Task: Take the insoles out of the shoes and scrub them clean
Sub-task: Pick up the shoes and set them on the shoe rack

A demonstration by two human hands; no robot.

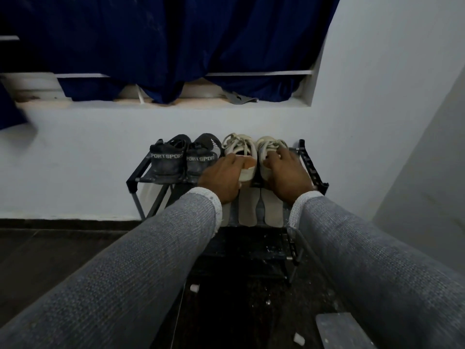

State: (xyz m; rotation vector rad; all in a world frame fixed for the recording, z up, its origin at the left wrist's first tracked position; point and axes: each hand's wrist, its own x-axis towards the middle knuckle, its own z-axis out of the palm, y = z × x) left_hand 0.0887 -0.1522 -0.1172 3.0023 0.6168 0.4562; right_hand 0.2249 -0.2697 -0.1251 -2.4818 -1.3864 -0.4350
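Observation:
Two white laced sneakers stand side by side on the top tier of a black shoe rack. My left hand grips the heel of the left white sneaker, whose tan inner lining shows by my fingers. The right white sneaker is held by my right hand, fingers curled over its collar and laces. Two pale insoles lie flat on the tier below, partly hidden by my wrists. Both forearms wear grey knit sleeves.
A pair of black sport shoes sits left of the white pair on the same tier. The rack stands against a white wall under a ledge with a dark blue curtain. Small white scraps lie on the dark floor.

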